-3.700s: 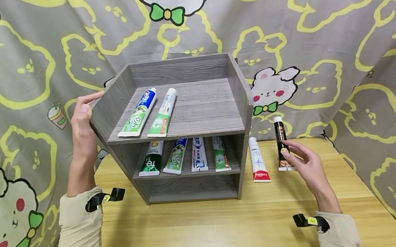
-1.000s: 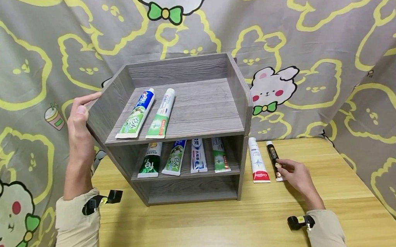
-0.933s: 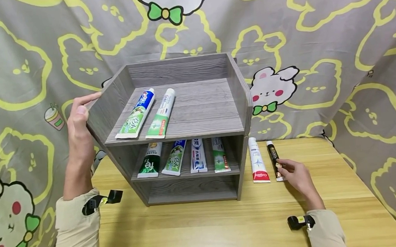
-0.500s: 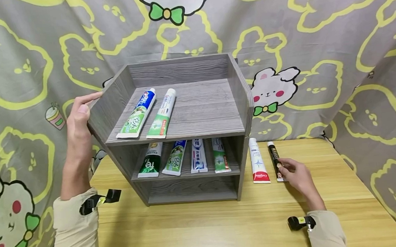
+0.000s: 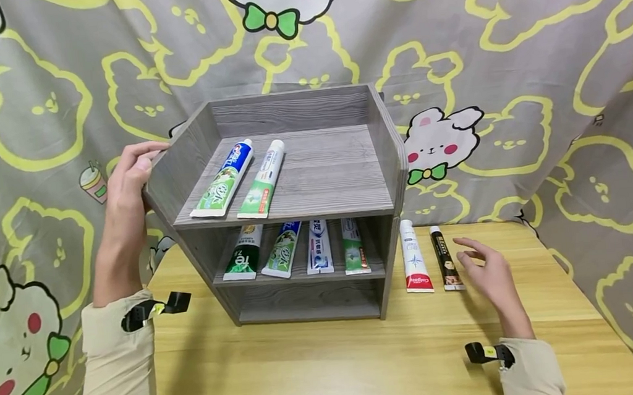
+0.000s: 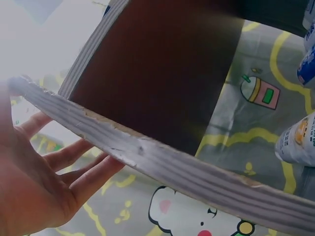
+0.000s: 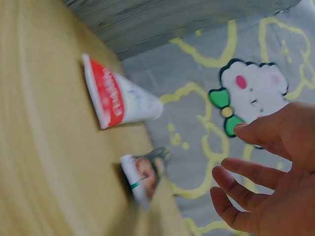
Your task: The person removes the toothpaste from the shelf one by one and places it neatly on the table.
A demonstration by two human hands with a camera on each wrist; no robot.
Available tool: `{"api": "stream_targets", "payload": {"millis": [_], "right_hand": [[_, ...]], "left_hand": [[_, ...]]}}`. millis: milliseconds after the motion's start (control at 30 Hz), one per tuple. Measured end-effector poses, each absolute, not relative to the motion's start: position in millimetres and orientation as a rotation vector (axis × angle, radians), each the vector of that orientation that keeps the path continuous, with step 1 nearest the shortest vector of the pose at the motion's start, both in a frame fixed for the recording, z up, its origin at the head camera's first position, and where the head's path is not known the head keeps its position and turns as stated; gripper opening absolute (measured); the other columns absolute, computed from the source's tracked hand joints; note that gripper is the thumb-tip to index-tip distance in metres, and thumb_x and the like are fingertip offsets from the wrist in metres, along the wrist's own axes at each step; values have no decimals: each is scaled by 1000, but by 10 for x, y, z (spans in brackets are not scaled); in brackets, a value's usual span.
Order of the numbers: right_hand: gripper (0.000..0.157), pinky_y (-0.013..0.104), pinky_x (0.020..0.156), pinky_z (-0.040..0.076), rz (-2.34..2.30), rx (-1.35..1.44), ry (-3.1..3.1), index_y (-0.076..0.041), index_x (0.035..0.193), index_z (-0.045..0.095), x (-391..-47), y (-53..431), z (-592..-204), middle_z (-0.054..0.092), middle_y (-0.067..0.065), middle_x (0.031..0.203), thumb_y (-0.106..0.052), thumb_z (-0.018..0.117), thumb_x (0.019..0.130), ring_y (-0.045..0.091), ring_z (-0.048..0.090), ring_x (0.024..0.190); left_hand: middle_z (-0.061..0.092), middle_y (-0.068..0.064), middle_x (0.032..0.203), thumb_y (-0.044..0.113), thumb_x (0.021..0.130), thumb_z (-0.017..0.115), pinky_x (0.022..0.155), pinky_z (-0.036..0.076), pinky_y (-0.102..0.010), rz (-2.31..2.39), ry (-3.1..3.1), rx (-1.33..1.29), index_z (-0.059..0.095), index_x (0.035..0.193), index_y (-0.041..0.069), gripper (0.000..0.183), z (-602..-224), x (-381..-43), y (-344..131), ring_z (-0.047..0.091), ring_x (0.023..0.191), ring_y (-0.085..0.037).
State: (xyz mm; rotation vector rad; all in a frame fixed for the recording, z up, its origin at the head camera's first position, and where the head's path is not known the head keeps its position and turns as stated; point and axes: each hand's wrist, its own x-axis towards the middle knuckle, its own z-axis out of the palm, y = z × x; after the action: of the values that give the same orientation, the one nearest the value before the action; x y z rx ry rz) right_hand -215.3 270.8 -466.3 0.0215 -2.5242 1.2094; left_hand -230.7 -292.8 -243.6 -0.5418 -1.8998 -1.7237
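At the front left edge of the grey wooden shelf, my left hand holds the side panel; in the left wrist view its fingers lie along the panel's outer face. My right hand hovers just right of a black toothpaste tube, fingers apart and loosely bent, holding nothing. That tube lies on the table, white cap toward the curtain. Left of it, roughly parallel, lies a white and red Colgate tube. The right wrist view shows a gap between the hand and both tubes.
On the shelf's top deck lie a blue-green tube and a white-green tube. Several more tubes, including a dark green one, lie on the middle level. A patterned curtain hangs behind the wooden table.
My right hand lowered the black tube beside the Colgate tube, then let go and drew back to the right. My left hand has stayed at the shelf's side panel.
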Motion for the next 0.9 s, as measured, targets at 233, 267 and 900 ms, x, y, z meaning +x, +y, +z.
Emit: {"api": "stream_targets", "payload": {"millis": [233, 267, 900], "right_hand": [[37, 3, 80, 41, 1206, 59, -2445, -6, 138, 65, -2030, 2631, -4389, 57, 18, 145, -18, 60, 104, 28, 64, 114], [36, 4, 81, 41, 1203, 63, -2436, -7, 138, 65, -2011, 2617, -4355, 58, 17, 144, -18, 60, 104, 22, 64, 113], [38, 11, 86, 47, 1351, 296, -2178, -7, 137, 66, -1450, 2266, -3613, 58, 6, 145, -2, 64, 99, 8, 61, 118]], "left_hand": [[63, -15, 118, 24, 102, 51, 58, 48, -27, -1800, -1865, -567, 64, 128, 3, 36, -2409, -2346, -2952, 57, 81, -22], [62, -15, 117, 25, 102, 52, 58, 48, -28, -1798, -1864, -570, 64, 127, 3, 36, -2407, -2349, -2952, 57, 82, -22], [61, -14, 112, 22, 98, 43, 54, 43, -27, -1760, -1852, -519, 65, 123, 6, 37, -2424, -2401, -2911, 54, 76, -22]]}}
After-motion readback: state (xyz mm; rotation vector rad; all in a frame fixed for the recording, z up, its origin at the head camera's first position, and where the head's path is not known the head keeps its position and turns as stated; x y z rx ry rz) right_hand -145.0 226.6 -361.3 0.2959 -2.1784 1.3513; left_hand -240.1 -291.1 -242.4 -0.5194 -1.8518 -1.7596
